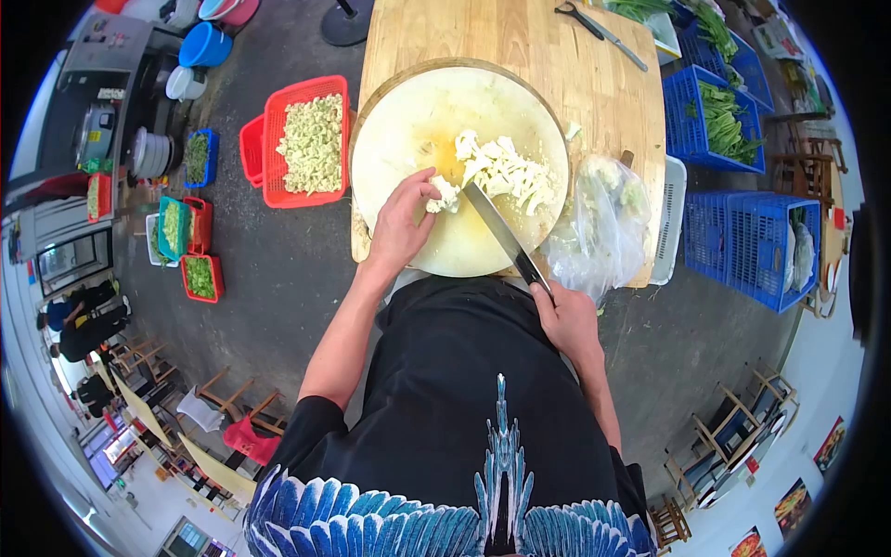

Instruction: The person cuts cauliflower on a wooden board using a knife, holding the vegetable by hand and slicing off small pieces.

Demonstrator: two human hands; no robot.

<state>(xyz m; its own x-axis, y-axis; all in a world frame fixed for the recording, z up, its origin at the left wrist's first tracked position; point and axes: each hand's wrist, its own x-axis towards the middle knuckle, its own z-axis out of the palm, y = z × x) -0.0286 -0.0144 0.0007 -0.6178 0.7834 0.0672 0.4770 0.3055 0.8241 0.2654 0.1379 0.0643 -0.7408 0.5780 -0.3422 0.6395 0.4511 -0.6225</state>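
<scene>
A round, pale cutting board [408, 102] lies on the wooden table in front of me. My left hand [404, 218] rests on its left part, the fingers closed on a piece of cauliflower [444, 195]. In my right hand [566, 320] is the dark handle of a kitchen knife [499, 230]; its blade points up and left, the tip beside that piece. Chopped cauliflower [515, 172] is heaped on the board right of the blade. Right of the board sits a clear plastic bag [599, 227] with pale pieces inside.
A red basket [271, 153] of chopped cauliflower stands left of the board. Scissors [580, 19] and another knife [620, 46] lie at the far right of the wooden table [445, 28]. Blue crates [685, 116] with greens and a white basket [670, 223] stand at the right.
</scene>
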